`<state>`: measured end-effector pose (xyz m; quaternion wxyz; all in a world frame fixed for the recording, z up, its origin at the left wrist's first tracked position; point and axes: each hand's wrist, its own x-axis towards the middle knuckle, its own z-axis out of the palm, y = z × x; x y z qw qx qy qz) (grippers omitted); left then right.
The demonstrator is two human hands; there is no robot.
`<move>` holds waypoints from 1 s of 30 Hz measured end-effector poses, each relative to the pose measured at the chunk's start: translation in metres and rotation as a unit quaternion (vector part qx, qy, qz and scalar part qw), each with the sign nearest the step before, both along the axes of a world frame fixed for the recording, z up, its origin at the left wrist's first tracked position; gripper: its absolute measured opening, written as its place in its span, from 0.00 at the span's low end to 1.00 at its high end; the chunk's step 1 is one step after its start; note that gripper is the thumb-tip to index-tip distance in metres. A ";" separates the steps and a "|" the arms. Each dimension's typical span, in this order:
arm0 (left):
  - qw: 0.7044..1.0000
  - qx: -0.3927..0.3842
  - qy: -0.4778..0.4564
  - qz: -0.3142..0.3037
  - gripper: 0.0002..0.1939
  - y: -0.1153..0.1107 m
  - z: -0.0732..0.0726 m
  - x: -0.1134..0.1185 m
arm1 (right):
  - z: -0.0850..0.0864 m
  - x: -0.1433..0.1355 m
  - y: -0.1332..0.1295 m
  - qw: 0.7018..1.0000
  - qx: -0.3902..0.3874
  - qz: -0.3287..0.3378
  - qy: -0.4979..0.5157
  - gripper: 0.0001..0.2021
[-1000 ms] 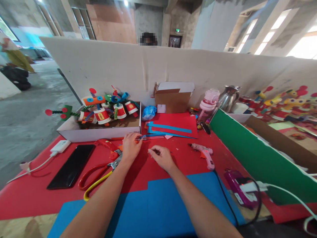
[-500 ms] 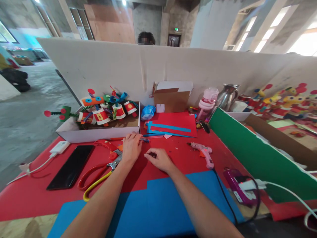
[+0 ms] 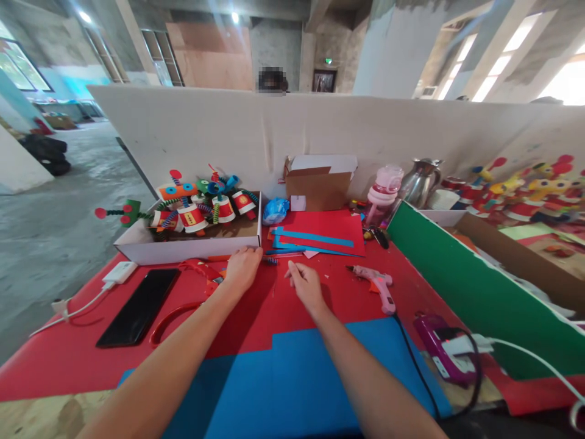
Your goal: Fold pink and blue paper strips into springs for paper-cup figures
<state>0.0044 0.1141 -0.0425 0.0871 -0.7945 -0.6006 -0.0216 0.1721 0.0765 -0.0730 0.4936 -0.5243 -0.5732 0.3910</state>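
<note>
My left hand [image 3: 244, 268] rests on the red table sheet in front of the white box, its fingers curled down at the near end of a small striped coil [image 3: 271, 261]; what lies under the fingers is hidden. To its right my right hand [image 3: 305, 281] hovers over the red sheet, thumb and fingers closed together, and what they hold, if anything, is too small to make out. Red-handled pliers [image 3: 171, 317] lie partly under my left forearm. A pink glue gun [image 3: 377, 283] is right of my right hand.
The white box [image 3: 192, 250] holds several cup figures. Red and blue paper strips [image 3: 315, 236] lie behind my hands. A black phone [image 3: 139, 308] is at left, a purple power strip [image 3: 441, 350] and green-sided box [image 3: 479, 299] at right. A person's head shows beyond the partition.
My right hand has moved right and slightly up, away from my left hand. My left hand has shifted slightly right. The camera view has moved a little.
</note>
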 end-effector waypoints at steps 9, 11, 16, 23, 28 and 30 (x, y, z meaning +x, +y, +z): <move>0.999 -0.010 0.023 -0.026 0.14 0.001 0.002 -0.002 | -0.004 0.000 0.001 1.000 0.001 0.004 0.001 0.24; 0.999 -0.003 0.028 -0.042 0.13 0.000 0.003 -0.009 | -0.005 0.000 0.002 1.000 -0.007 0.006 0.006 0.24; 0.999 -0.003 0.029 -0.015 0.11 -0.004 0.008 -0.033 | -0.006 0.000 0.001 0.999 -0.023 0.009 0.025 0.24; 0.999 0.010 -0.031 -0.002 0.11 -0.011 0.010 -0.026 | -0.007 0.000 0.002 0.998 -0.037 -0.001 0.060 0.25; 0.996 0.001 -0.057 -0.070 0.08 -0.014 -0.001 0.008 | -0.008 0.000 0.004 0.997 -0.037 0.005 0.061 0.25; 0.997 0.001 -0.051 -0.054 0.07 -0.014 -0.006 0.015 | -0.008 0.001 0.004 0.998 -0.036 0.006 0.057 0.24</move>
